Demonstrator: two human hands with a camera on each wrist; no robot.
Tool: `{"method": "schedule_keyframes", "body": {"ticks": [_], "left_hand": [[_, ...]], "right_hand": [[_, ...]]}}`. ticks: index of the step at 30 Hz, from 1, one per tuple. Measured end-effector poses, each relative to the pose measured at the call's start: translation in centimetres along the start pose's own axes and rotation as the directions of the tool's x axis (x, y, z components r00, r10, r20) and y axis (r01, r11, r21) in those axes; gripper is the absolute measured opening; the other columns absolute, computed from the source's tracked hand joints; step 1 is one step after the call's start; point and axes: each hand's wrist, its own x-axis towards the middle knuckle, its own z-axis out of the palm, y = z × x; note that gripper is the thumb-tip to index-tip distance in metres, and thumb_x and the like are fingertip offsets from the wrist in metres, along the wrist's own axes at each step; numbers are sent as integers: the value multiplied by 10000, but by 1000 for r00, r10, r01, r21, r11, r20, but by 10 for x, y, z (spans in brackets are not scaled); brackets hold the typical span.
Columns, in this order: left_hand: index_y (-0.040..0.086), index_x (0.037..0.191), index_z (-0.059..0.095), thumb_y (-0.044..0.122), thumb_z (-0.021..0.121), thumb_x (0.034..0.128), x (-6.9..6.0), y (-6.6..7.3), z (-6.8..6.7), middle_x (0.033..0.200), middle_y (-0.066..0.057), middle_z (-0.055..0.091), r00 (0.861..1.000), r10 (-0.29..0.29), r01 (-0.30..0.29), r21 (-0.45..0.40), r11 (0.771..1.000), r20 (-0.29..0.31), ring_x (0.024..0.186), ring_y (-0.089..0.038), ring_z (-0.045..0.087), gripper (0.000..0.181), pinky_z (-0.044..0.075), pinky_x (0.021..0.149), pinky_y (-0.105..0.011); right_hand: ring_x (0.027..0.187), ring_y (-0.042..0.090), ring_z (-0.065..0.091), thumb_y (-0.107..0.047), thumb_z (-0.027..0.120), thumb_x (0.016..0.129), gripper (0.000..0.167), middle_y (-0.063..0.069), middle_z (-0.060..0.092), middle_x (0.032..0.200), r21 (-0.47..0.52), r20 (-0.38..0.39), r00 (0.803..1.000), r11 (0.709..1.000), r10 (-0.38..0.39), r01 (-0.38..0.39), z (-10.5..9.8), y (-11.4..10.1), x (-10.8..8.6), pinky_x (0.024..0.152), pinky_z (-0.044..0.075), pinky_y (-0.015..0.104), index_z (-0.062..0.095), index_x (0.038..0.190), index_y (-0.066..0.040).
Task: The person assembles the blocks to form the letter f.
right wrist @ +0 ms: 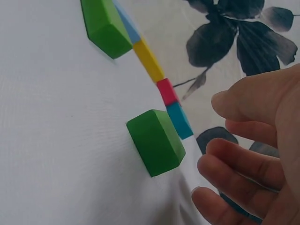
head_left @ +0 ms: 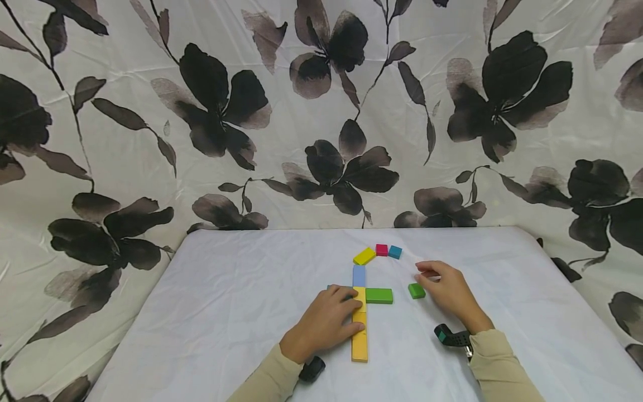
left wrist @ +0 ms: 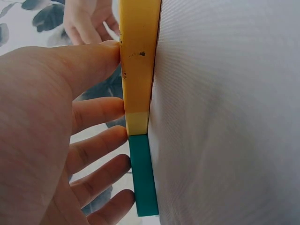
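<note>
My left hand [head_left: 324, 321] rests across a column of yellow blocks [head_left: 359, 349], its fingertips touching their tops. In the left wrist view, its outer fingertips touch a teal block [left wrist: 144, 178] at the column's side, which the hand mostly covers in the head view. Opposite it, a long green block [head_left: 379, 296] juts out to the right. A light blue block [head_left: 359, 276] continues the column upward. My right hand [head_left: 450, 290] hovers with loosely bent fingers beside a small green block [head_left: 416, 291]. Between those fingers and the block a gap shows in the right wrist view.
Beyond the column, a tilted yellow block [head_left: 364, 256], a red block [head_left: 382, 250] and a blue block [head_left: 395, 253] form an arc to the right. Everything lies on a white-covered table [head_left: 211, 312], with a floral cloth [head_left: 281, 128] hanging behind it.
</note>
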Motion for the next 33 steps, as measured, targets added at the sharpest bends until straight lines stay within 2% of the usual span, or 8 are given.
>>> {"method": "schedule_keyframes", "body": {"ticks": [15,21,30,33], "left_hand": [[207,1258,707,561,635,935,0,0,1,1342,6,578,1000,-1,1,-1,1000,6,1230,-189,504,484,443,1025,-393],[214,1265,702,571,616,943,0,-2,2,1354,14,574,1000,-1,1,-4,1000,20,1237,-181,503,488,443,1027,-392],[208,1266,700,558,618,948,1,-1,0,1360,9,568,999,-16,16,-15,1000,31,1247,-186,498,480,446,1020,-392],[208,1260,703,553,624,946,0,-1,1,1361,9,566,999,-22,23,-24,999,30,1248,-191,498,473,445,1020,-394]], "right_hand": [[1064,292,644,-218,703,951,365,124,671,1200,6,11,1000,1000,23,-24,-1,5,-15,831,546,434,666,1265,-35],[1052,270,647,-279,699,959,392,113,686,1187,31,25,998,998,56,-57,-1,9,-18,831,533,397,664,1269,-42],[1114,262,634,-305,685,966,433,102,659,1263,102,68,993,990,93,-100,3,22,-19,935,518,451,632,1319,-62],[1112,261,628,-327,682,966,450,100,653,1264,112,83,993,990,81,-90,4,25,-20,939,516,451,623,1328,-66]]}}
